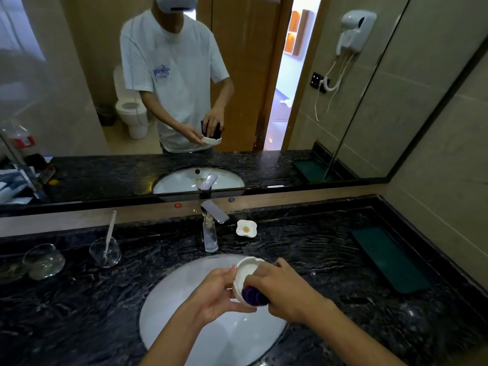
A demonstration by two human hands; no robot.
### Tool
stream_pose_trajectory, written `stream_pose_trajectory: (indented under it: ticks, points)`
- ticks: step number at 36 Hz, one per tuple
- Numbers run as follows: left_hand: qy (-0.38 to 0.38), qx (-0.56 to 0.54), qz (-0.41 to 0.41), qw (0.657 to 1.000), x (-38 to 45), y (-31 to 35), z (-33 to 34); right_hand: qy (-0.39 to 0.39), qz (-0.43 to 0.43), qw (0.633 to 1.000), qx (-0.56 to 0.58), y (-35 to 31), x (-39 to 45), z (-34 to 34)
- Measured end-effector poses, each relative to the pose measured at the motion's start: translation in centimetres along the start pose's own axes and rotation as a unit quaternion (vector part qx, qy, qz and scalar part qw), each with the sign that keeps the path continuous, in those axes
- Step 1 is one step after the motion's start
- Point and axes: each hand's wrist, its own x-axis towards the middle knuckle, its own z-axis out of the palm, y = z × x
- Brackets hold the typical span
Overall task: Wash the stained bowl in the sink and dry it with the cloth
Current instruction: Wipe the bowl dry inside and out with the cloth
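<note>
Over the white oval sink (169,310) I hold a small white bowl (244,272), tilted with its opening toward my right. My left hand (214,294) cups the bowl from below and behind. Pressed inside the bowl is a dark purple cloth (253,295), gripped by my right hand (282,289). Most of the bowl's inside is hidden by the cloth and my fingers, so any stain cannot be seen. The chrome tap (211,225) stands behind the sink with no water visibly running.
A white flower-shaped dish (246,228) with a yellow spot sits right of the tap. Left on the dark marble counter (330,260) stand a glass with a white stick (105,250) and an upturned glass (43,261). A dark green mat (388,257) lies at the right. A mirror spans the wall.
</note>
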Motion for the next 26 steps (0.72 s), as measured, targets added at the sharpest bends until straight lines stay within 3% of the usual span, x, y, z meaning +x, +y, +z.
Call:
stream_pose_trajectory:
  ticks: [6,10,15,19,22,26]
  points:
    - [-0.004,-0.015,0.007,1.0,-0.2,0.8,-0.1,0.05,0.026,0.991,-0.118,0.2,-0.3,0.9]
    - [-0.052,0.002,0.0,0.999,-0.6,0.9,0.6,0.069,0.08,0.987,-0.118,0.2,0.3,1.7]
    - [-0.034,0.022,0.004,0.999,-0.2,0.8,1.4,0.103,0.121,0.987,0.032,-0.8,1.4,2.3]
    - [-0.002,0.008,-0.004,1.0,0.6,0.0,0.6,0.151,0.134,0.942,0.27,-1.0,1.3,3.1]
    - [-0.005,0.027,-0.013,1.0,0.6,-0.5,-0.4,0.112,0.129,0.899,0.403,-0.5,0.7,3.8]
    - [-0.014,0.062,-0.034,0.997,0.4,-1.0,-0.6,0.012,0.1,0.913,0.396,1.4,0.2,3.5]
